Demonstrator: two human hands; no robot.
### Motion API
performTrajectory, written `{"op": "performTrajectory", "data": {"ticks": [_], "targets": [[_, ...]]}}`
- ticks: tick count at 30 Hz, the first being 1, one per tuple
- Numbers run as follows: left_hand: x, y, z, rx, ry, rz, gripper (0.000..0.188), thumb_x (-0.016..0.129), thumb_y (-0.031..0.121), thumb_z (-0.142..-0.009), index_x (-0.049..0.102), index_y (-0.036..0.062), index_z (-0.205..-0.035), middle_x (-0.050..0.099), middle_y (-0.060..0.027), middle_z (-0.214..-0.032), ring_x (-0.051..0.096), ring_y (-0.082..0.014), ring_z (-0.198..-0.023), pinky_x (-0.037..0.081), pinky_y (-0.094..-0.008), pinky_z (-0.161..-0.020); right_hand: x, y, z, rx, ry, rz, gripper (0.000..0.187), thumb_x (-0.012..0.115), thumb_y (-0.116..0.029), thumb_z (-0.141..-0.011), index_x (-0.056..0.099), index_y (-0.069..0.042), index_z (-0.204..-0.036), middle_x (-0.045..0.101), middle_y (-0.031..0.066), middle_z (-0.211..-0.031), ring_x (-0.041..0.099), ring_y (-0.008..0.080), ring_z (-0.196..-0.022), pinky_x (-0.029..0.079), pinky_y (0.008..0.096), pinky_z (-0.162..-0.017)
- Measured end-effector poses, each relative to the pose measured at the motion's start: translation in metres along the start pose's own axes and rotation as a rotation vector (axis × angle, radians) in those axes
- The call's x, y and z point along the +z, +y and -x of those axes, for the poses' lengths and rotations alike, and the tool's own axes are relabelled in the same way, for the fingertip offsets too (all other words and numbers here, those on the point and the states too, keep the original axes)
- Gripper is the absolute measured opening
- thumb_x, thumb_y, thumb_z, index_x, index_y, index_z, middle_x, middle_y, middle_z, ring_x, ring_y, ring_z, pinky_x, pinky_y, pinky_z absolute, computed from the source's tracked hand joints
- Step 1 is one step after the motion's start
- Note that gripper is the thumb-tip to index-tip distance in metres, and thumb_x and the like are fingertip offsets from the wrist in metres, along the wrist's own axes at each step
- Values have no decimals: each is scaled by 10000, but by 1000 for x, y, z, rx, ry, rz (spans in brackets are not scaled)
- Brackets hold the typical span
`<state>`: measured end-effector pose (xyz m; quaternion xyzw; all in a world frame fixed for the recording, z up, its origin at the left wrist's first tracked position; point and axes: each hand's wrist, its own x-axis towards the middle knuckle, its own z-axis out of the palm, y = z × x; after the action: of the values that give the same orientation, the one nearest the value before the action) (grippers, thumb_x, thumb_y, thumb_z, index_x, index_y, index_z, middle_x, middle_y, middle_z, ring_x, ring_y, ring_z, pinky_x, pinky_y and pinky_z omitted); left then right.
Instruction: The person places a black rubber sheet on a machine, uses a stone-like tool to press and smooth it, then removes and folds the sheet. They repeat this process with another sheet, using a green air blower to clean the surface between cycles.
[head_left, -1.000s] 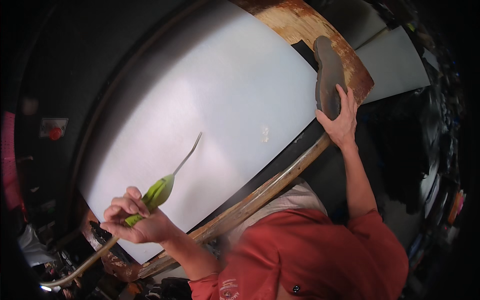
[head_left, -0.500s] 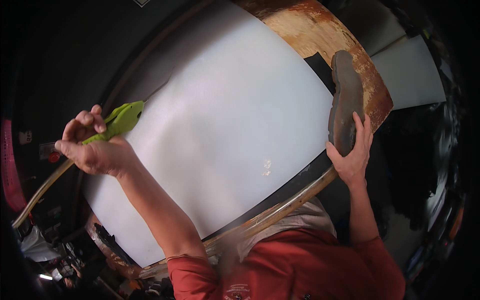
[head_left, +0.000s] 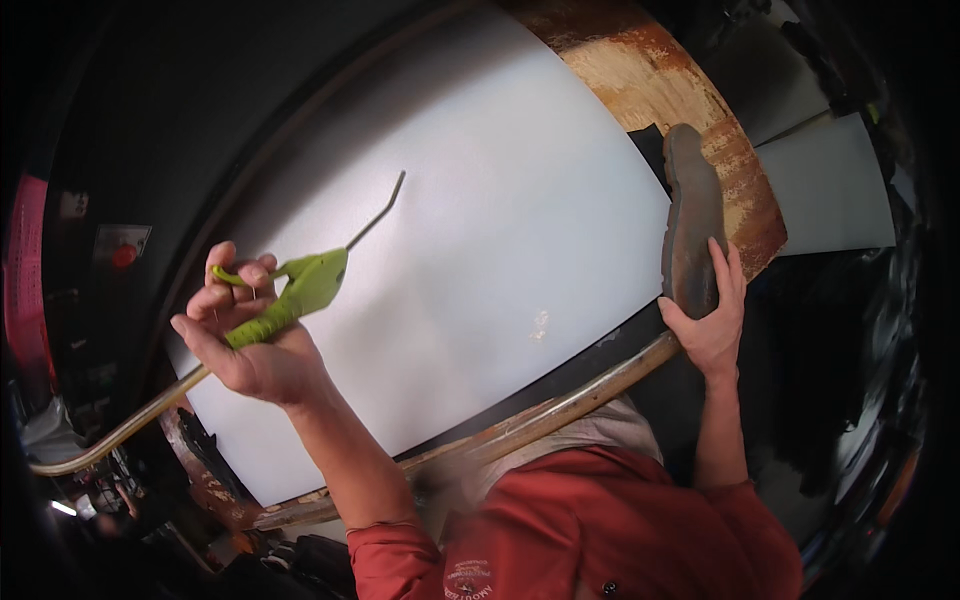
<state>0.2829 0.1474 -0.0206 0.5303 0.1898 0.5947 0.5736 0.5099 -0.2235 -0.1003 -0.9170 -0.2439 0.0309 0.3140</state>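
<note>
Head view, and filling the middle of it is a broad white sheet (head_left: 480, 230), smooth and flat, its sheen fading into shadow at the upper left. Beyond its right end comes a worn wooden board (head_left: 640, 75), scuffed from reddish brown down to pale, raw grain. Down below, a red shirt (head_left: 640, 520) of soft, creased cloth spreads across, with a rounded wooden edge (head_left: 550, 415), long and battered, just above it. Out to the right sits a pale grey panel (head_left: 830, 185), plain and straight-cut.

Now the hands! On the right side, there's the dark sole-shaped block (head_left: 693, 220), long, matte, brownish grey, waisted along its length, lying by the sheet's right end over the worn board. The right hand (head_left: 712, 330) has its lower end pinched between thumb and fingers. Over on the left, a tan tubular hose (head_left: 150, 412) curves up to a lime-green air gun (head_left: 305, 290), hard and glossy-looking, held above the sheet. The left hand (head_left: 250, 340) cradles its handle, fingers loosely curled. Out front, the thin metal nozzle (head_left: 378, 220) kinks near its tip. Smallest of all: flaky pale marks (head_left: 540, 325) on the sheet.
</note>
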Motion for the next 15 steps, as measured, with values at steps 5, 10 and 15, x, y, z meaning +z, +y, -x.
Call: {"op": "performTrajectory", "data": {"ticks": [5, 10, 15], "targets": [[-38, 49, 37, 17, 101, 13, 549, 307, 417, -1133, 678, 69, -927, 648, -266, -1265, 681, -230, -843, 577, -435, -889, -26, -5, -1, 20, -117, -325, 867, 872, -179, -665, 565, -18, -1460, 487, 255, -1535, 490, 336, -1427, 368, 410, -1196], [-74, 88, 62, -9, 112, -29, 517, 335, 426, -1128, 682, 102, -922, 639, -213, -1259, 635, -193, -806, 543, -430, -900, -8, -53, 6, -169, -147, -322, 880, 884, -192, -642, 577, -43, -1453, 423, 228, -1588, 460, 338, -1447, 388, 423, -1183], [-99, 97, 77, 28, 186, -138, 507, 338, 430, -1128, 660, 110, -902, 627, -211, -1274, 642, -192, -780, 527, -403, -841, 45, -112, -16, -409, -205, -292, 868, 872, -214, -627, 588, -64, -1434, 448, 231, -1528, 484, 409, -1335, 436, 464, -1120]]}}
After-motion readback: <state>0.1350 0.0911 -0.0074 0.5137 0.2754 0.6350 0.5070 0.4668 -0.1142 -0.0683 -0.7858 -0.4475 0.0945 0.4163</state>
